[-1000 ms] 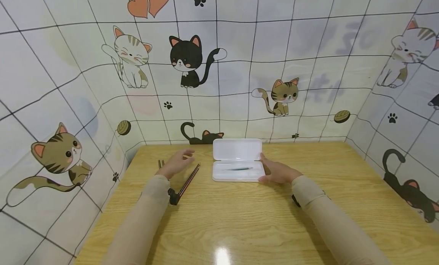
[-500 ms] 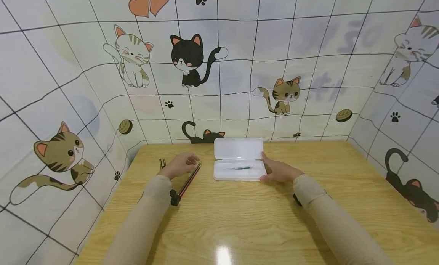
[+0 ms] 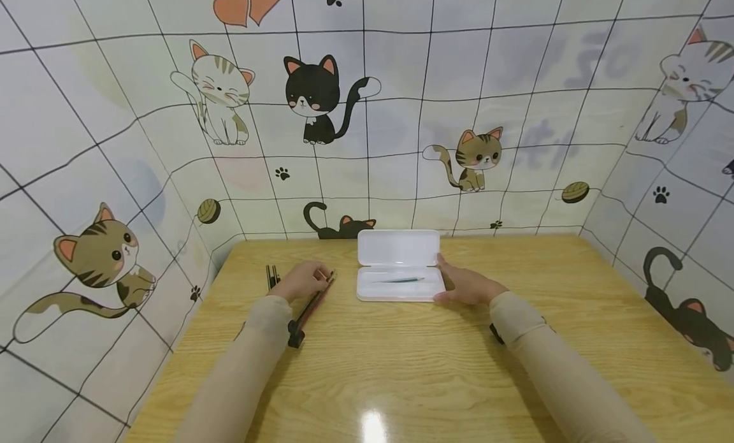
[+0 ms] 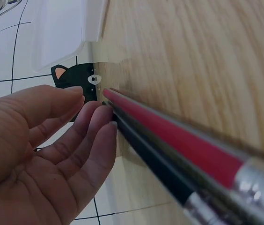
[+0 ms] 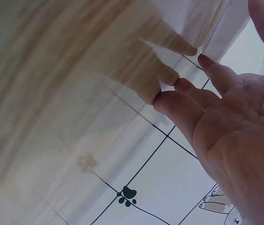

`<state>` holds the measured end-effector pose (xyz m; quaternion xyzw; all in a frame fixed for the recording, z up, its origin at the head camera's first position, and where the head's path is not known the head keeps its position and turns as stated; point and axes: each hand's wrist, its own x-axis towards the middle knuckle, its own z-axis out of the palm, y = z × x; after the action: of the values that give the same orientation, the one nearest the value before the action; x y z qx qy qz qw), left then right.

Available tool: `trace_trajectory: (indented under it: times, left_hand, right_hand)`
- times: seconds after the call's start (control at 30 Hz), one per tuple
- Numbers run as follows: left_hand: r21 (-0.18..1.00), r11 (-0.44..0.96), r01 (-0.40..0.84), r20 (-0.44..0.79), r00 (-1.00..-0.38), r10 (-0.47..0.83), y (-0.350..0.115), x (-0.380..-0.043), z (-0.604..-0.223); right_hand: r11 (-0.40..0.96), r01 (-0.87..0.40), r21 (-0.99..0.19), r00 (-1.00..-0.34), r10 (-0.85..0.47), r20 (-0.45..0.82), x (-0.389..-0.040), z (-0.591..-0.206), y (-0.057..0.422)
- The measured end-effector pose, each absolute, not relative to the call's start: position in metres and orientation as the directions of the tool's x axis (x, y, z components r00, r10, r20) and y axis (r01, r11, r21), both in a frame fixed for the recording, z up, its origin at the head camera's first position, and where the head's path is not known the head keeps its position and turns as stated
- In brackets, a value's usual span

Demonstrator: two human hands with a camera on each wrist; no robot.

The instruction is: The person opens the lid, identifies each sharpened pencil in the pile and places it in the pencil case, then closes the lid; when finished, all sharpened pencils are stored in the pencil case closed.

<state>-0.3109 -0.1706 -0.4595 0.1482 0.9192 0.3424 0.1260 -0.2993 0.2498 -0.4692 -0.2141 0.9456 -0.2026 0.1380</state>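
Observation:
My left hand [image 3: 301, 281] is at the far end of several paintbrushes [image 3: 318, 300] lying on the left of the table. In the left wrist view, its fingertips touch the tip of a dark-handled paintbrush [image 4: 155, 152], and the thumb stands a little apart. A red-handled paintbrush [image 4: 179, 140] lies alongside; both show silver ferrules. My right hand [image 3: 467, 285] holds the right end of an open white pencil case [image 3: 395, 295], thumb at the front corner and fingers along the side. A slim green stick [image 3: 401, 280] lies inside the case.
More thin dark sticks [image 3: 272, 276] lie left of my left hand, partly behind it. The wooden table [image 3: 424, 366] ends at a cat-patterned wall covering [image 3: 395, 137] at the back and sides. The case lid [image 3: 398, 248] stands upright near the back edge.
My left hand has come down and slightly right onto the paintbrush ends, its fingers drawing closer together. My right hand and the case have stayed in place.

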Motion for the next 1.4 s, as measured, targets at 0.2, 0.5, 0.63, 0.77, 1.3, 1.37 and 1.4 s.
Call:
trace_trajectory:
  times: [0.2, 0.5, 0.63, 0.77, 1.3, 1.37, 1.4]
  left_hand:
    - [0.63, 0.753, 0.192, -0.145, -0.923, 0.357, -0.169, -0.307, -0.455]
    - [0.544, 0.811, 0.217, -0.176, -0.915, 0.364, -0.168, -0.301, -0.455]
    - [0.499, 0.839, 0.216, -0.186, -0.919, 0.347, -0.163, -0.297, -0.454]
    - [0.505, 0.842, 0.188, -0.201, -0.924, 0.326, -0.157, -0.295, -0.455]
    - [0.516, 0.851, 0.093, -0.23, -0.943, 0.243, -0.151, -0.291, -0.456]
    - [0.518, 0.852, 0.076, -0.24, -0.943, 0.23, -0.149, -0.292, -0.457]
    - [0.525, 0.849, 0.061, -0.252, -0.941, 0.224, -0.148, -0.292, -0.456]
  right_hand:
    - [0.822, -0.344, -0.453, -0.869, -0.462, -0.178, -0.299, -0.469, 0.249]
    - [0.819, -0.35, -0.455, -0.87, -0.464, -0.167, -0.299, -0.47, 0.25]
    - [0.821, -0.351, -0.45, -0.87, -0.464, -0.166, -0.3, -0.47, 0.251]
    - [0.816, -0.358, -0.455, -0.866, -0.472, -0.164, -0.299, -0.47, 0.25]
    - [0.818, -0.326, -0.474, -0.87, -0.455, -0.188, -0.296, -0.467, 0.249]
    - [0.815, -0.331, -0.476, -0.868, -0.461, -0.186, -0.296, -0.467, 0.25]
    - [0.814, -0.335, -0.474, -0.866, -0.464, -0.185, -0.297, -0.468, 0.251]
